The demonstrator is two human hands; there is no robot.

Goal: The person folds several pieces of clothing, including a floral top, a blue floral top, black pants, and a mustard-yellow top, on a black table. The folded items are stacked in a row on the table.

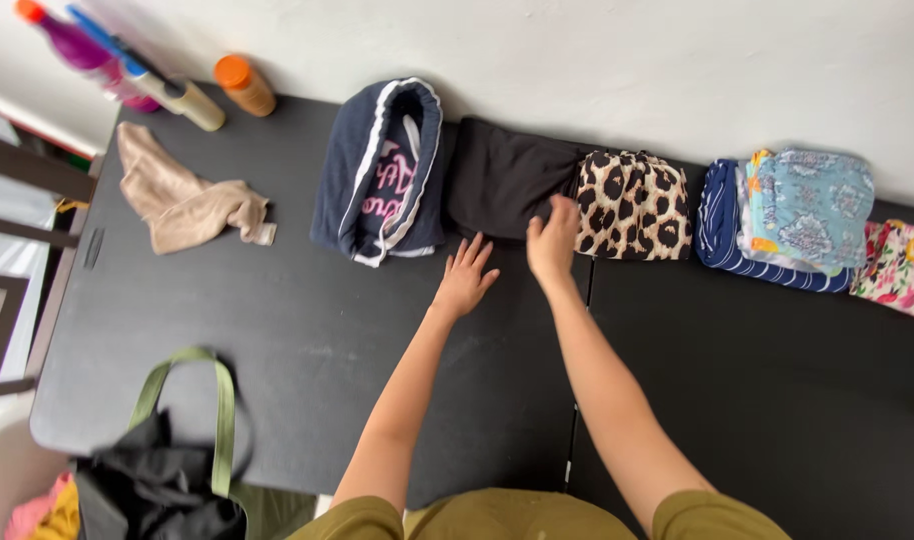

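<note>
Black fold [502,180]: I see it in the back row, between the navy top [377,170] and leopard piece [632,205].
Left hand [464,282]: fingers spread, flat at its front edge.
Right hand [552,243]: pressing its right corner; pinch unclear, I cannot tell.
Risk: I judge a hard push could rumple it or nudge the leopard piece.

Left hand [465,280] flat on black table [307,340], right hand [552,240] touching folded black garment [502,180]
</note>
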